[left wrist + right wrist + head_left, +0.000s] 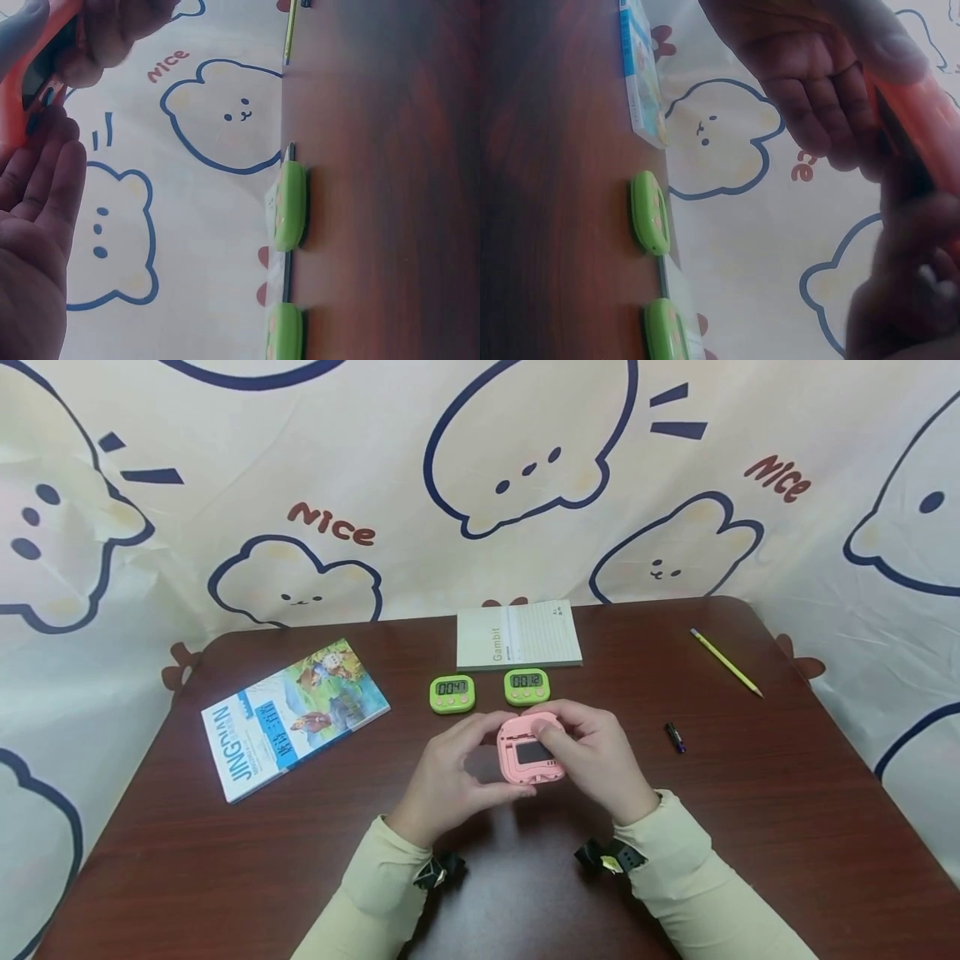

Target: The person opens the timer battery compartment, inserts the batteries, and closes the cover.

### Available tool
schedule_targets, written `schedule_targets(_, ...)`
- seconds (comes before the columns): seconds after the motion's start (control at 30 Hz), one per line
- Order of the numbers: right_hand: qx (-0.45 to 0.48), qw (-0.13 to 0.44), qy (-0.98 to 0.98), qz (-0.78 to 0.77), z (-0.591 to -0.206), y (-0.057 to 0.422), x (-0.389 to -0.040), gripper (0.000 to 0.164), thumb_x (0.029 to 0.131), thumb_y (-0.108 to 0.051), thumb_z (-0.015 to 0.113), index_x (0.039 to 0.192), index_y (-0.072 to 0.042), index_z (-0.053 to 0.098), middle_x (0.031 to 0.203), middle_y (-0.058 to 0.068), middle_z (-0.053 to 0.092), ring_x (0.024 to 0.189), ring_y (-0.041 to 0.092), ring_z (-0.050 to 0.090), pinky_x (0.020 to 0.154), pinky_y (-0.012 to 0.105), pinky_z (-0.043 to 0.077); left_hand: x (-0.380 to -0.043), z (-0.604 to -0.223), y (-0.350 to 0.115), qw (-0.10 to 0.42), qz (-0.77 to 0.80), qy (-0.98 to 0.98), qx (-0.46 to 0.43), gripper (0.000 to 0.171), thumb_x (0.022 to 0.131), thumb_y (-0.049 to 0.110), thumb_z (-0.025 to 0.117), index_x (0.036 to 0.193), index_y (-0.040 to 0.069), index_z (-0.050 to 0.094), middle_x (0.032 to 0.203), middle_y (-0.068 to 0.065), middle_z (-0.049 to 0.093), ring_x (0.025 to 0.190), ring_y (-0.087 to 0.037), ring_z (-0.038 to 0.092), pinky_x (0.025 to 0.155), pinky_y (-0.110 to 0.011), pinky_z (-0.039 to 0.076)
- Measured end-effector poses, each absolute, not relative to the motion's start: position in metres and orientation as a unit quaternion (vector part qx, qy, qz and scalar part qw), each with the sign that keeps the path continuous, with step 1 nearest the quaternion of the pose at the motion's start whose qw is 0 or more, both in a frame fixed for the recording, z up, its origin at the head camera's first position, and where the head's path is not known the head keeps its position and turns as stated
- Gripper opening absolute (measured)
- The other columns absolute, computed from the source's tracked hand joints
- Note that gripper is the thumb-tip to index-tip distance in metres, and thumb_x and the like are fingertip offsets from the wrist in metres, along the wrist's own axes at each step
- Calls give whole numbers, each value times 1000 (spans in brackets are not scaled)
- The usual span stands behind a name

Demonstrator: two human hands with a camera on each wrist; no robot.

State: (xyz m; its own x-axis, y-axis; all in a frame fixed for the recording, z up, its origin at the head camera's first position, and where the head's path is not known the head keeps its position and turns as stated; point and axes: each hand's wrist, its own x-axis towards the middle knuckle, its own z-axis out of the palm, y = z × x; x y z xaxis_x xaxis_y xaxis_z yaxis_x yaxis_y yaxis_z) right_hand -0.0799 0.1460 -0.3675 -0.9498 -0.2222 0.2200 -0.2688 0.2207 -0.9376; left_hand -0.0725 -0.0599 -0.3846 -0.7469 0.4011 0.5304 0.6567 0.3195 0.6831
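Note:
A pink timer [517,768], rounded like the green ones behind it, is held above the table with a dark rectangle on the face turned up. My left hand [450,777] grips its left side, thumb below and fingers at the top edge. On the other side my right hand [603,760] holds it, the thumb lying over the upper right of the face. In the left wrist view the pink timer [15,97] sits between both hands; in the right wrist view fingers partly cover the timer [930,124]. What lies under the right thumb is hidden.
Two green timers [452,694] [527,687] with lit digits stand just behind the hands, before a notebook [525,635]. A blue-covered book [296,718] lies left. To the right are a yellow pencil [726,662] and a small dark cylinder [675,737], perhaps a battery.

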Motion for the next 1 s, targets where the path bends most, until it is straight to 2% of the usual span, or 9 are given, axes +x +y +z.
schedule_targets(0.17, 184, -3, -749, 637, -365, 150, -83, 21, 99, -15, 64, 117, -9, 75, 113, 2, 72, 106, 20, 63, 84, 27, 54, -74, -383, -64, 145, -483, -797, -331, 76, 66, 23, 96, 132, 8, 61, 123, -1, 67, 112, -12, 63, 96, -31, 53)
schedule_targets(0.3, 189, -24, -696, 692, -362, 153, -83, 25, 101, -10, 61, 121, -1, 72, 118, 11, 65, 115, 26, 58, 88, 29, 54, -73, -380, -68, 140, -485, -800, -324, 76, 68, 22, 95, 133, 8, 59, 127, -2, 66, 117, -14, 62, 100, -36, 52)
schedule_targets(0.43, 189, -42, -655, 730, -358, 157, -83, 28, 102, -9, 58, 124, 5, 68, 114, 15, 60, 109, 27, 57, 85, 30, 55, -73, -378, -71, 130, -488, -806, -308, 77, 68, 21, 95, 135, 9, 59, 130, -1, 65, 118, -14, 61, 100, -38, 52)
schedule_targets(0.63, 186, -39, -651, 735, -352, 163, -85, 29, 101, -10, 60, 127, 2, 67, 121, 12, 70, 104, 24, 63, 89, 32, 56, -74, -376, -76, 132, -489, -809, -299, 77, 68, 19, 95, 135, 10, 59, 128, -1, 65, 117, -15, 61, 97, -38, 54)
schedule_targets(0.77, 144, -9, -687, 712, -351, 165, -86, 34, 98, -13, 67, 130, -2, 66, 117, 10, 73, 96, 21, 68, 81, 31, 59, -74, -374, -79, 135, -490, -811, -291, 76, 68, 17, 95, 135, 11, 59, 128, 0, 65, 116, -14, 61, 96, -33, 54)
schedule_targets(0.87, 108, 12, -713, 693, -351, 167, -85, 37, 94, -14, 72, 129, -3, 67, 109, 8, 75, 91, 23, 71, 78, 30, 60, -74, -374, -81, 136, -488, -813, -285, 77, 68, 18, 95, 135, 12, 59, 129, 0, 65, 117, -14, 61, 95, -32, 54)
schedule_targets(1.0, 100, 20, -729, 677, -349, 172, -82, 37, 91, -12, 76, 126, -4, 69, 110, 9, 74, 92, 26, 73, 81, 31, 60, -75, -372, -82, 139, -490, -812, -286, 78, 68, 17, 95, 136, 11, 58, 129, 0, 65, 118, -15, 61, 96, -35, 54)
